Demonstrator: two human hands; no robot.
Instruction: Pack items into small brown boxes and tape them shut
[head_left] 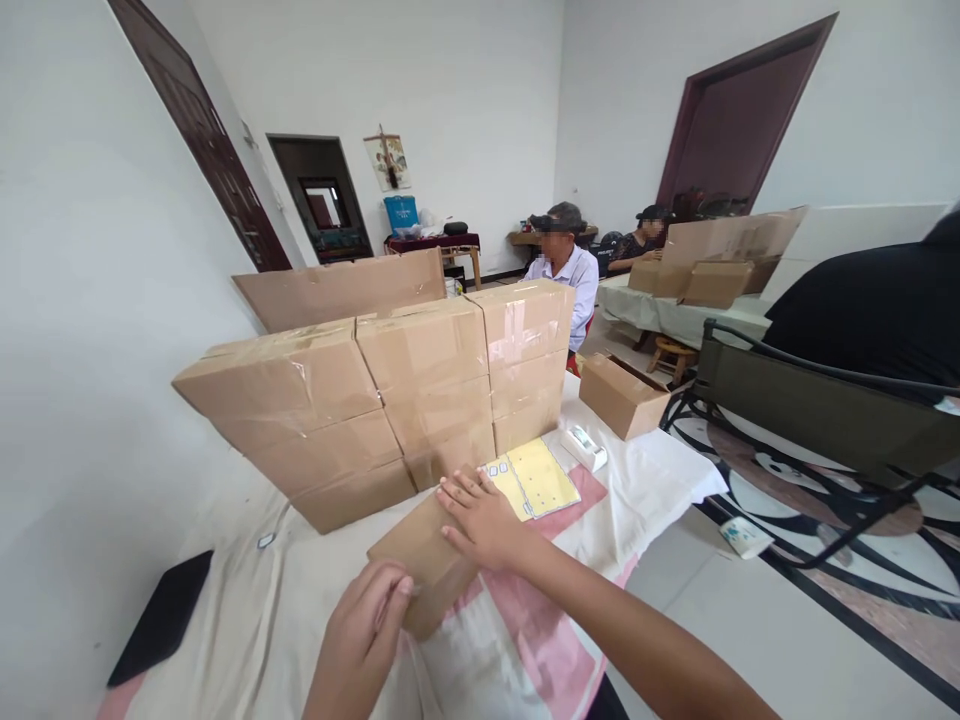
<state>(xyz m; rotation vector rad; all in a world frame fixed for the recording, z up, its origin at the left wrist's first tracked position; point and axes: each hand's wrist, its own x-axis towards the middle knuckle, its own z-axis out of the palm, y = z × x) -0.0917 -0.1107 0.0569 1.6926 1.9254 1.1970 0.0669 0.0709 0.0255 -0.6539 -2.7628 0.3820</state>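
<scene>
A small brown cardboard box (420, 560) lies on the cloth-covered table (247, 620) right in front of me. My right hand (480, 520) rests flat on its top with the fingers stretched out. My left hand (367, 625) curls against the box's near corner, thumb and fingers closed on its edge. Just beyond the box lie yellow label sheets (536, 478).
A wall of stacked taped cartons (375, 400) stands behind the small box. A white tape dispenser (585, 447) and another small carton (621, 397) sit to the right. A black flat object (161, 620) lies at left. Two people sit at far tables; a folding chair (810, 410) stands right.
</scene>
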